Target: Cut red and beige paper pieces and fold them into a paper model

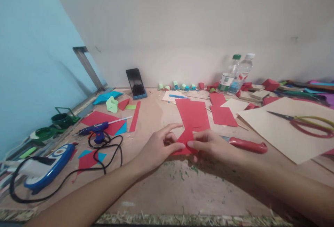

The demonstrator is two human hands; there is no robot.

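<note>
Between my two hands is a small folded piece of red paper (186, 137), held just above the worktop. My left hand (163, 143) pinches its left side with thumb and fingers. On the other side, my right hand (206, 142) grips the paper, its thumb pressed on the front; some of its fingers are hidden behind. A larger red sheet (193, 112) lies flat just beyond the hands. Close to my right wrist rests a red-handled knife (247, 145), its blade partly covered by the hand.
Scissors (310, 124) lie on cream paper (283, 143) at right. A blue glue gun (97, 128) with a looping black cord and a blue-and-white power strip (50, 168) occupy the left. Farther back stand a phone (135, 82) and two bottles (226, 79).
</note>
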